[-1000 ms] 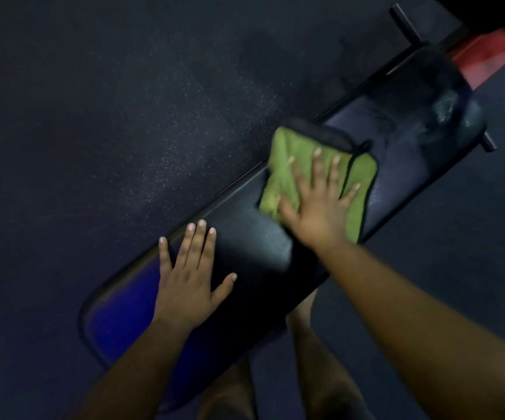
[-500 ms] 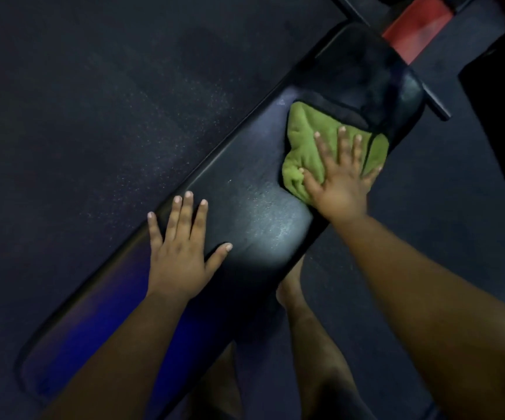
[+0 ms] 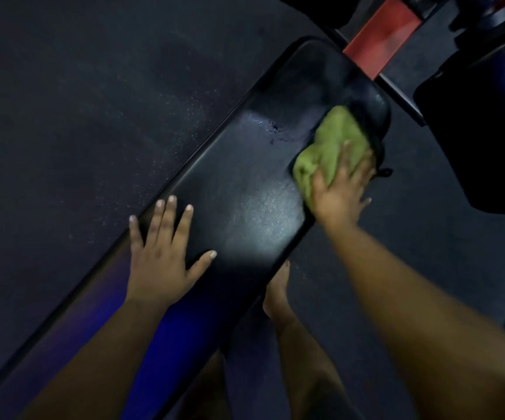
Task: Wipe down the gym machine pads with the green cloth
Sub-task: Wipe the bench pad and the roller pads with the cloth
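A long black bench pad [image 3: 245,177] runs from the lower left to the upper right. The green cloth [image 3: 330,147] lies bunched on the pad's right edge, near its far end. My right hand [image 3: 340,189] presses flat on the cloth with the fingers spread and straight. My left hand [image 3: 163,253] rests flat on the pad's middle, fingers spread, holding nothing. A small scuff mark [image 3: 274,127] shows on the pad beside the cloth.
Dark speckled rubber floor [image 3: 78,101] surrounds the bench. A red frame part [image 3: 381,34] and black bars sit beyond the pad's far end. A dark machine part [image 3: 487,131] stands at the right. My bare foot [image 3: 277,292] and legs are below the pad's near edge.
My right hand has slid the cloth along the pad toward its right edge, and the cloth is more bunched. My left hand stays flat on the pad. The view has shifted toward the bench's far end.
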